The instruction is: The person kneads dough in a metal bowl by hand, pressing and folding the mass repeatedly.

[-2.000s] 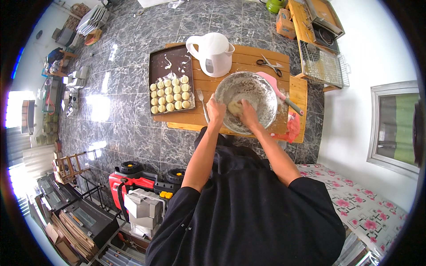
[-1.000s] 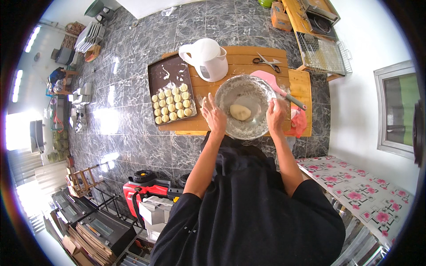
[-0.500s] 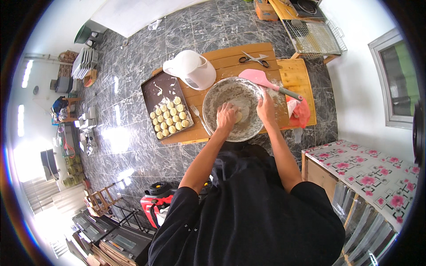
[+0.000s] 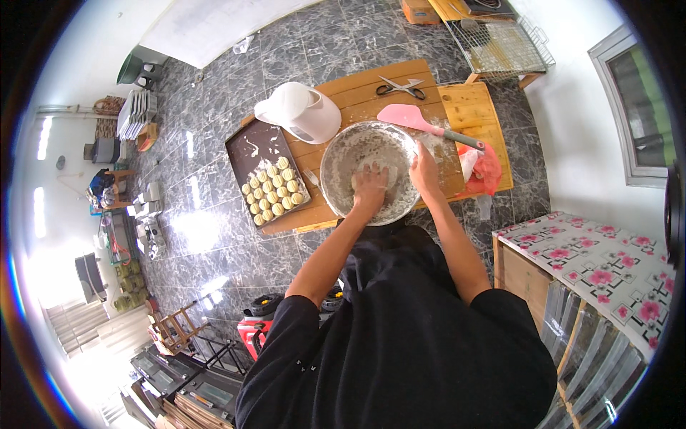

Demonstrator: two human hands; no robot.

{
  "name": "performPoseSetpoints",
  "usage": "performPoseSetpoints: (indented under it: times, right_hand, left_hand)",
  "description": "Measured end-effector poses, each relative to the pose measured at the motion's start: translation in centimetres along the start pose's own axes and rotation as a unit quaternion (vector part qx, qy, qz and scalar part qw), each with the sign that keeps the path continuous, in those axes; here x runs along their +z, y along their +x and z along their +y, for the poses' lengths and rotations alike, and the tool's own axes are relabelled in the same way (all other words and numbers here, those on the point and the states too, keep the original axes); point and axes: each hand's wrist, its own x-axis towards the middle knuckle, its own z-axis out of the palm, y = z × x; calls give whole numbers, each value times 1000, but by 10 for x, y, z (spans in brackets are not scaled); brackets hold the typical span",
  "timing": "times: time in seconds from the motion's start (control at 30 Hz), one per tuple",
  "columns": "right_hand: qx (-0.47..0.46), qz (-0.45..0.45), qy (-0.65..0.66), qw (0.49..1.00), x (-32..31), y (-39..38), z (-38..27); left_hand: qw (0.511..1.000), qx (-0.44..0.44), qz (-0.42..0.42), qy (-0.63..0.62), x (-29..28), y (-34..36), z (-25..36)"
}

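The left hand [image 4: 370,187] lies palm down, fingers spread, inside the metal bowl [image 4: 338,157] at the middle of the frame, grasping nothing visible; the pale dough [image 4: 391,176] lies beneath it, mostly hidden. Along the far left of the frame, a stack of white panels [image 4: 136,114] stands well apart, above a wooden frame [image 4: 171,327] at lower left; right of that, a red machine [image 4: 252,334] is partly covered by the person's sleeve. Left of centre, the dark tray [image 4: 250,145] carries rows of ridged rounds [image 4: 272,197] in its lower half, with white smears above them. The white kettle [image 4: 307,118] stands close by the tray's upper right side, crowding the space above the bowl. In the narrow gap between tray and bowl lies a fork [image 4: 312,177], its handle running out of sight by the bowl. Scissors [image 4: 400,89] lie parted at upper centre. The right hand [image 4: 424,170] grasps the bowl's right rim. Just above it, a pink spatula [image 4: 429,127] slants across the floury board toward the wooden worktop [image 4: 471,114], its grey handle ending near a red plastic bag [image 4: 487,171]. A wire cage [image 4: 500,50] sits at upper right, and a flowered cover [image 4: 593,257] at lower right.
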Motion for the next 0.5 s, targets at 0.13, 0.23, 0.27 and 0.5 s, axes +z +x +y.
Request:
performPoseSetpoints:
  times: [0.13, 0.23, 0.27, 0.5]
  right_hand:
    - [0, -2, -12, 1000, 4, 0, -2]
    - [2, 12, -18, 1000, -1, 0, 5]
    - [2, 10, -20, 1000, 1, -2, 7]
    - [-5, 33, -10, 999, 15, -9, 10]
  left_hand:
    - [997, 15, 60, 47, 3, 3, -6]
    - [983, -55, 55, -165, -20, 12, -9]
    - [945, -86, 109, -296, -22, 14, -14]
    - [562, -290, 56, -773, -34, 29, -35]
